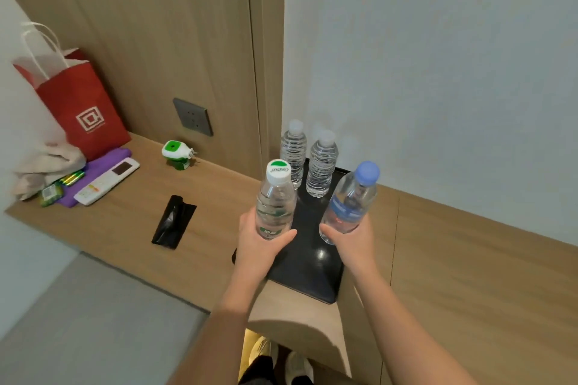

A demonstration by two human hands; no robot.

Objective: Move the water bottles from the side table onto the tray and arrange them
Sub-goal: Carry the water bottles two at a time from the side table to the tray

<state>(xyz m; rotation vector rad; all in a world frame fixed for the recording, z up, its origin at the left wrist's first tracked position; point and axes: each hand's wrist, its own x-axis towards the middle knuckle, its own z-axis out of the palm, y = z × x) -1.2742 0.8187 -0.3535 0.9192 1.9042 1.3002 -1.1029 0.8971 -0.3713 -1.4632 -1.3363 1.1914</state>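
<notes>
Two bottles on tray, remote — bag leftward

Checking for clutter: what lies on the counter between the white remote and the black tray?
Head view: a folded black bag lies between the remote and the tray.

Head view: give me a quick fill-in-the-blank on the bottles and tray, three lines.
1. The left hand grips the near-left bottle, capped white and ____.
2. The right hand grips the near-right bottle, capped ____.
3. The ungripped bottles standing on the black tray number ____.
Missing words: green; blue; two.
</notes>
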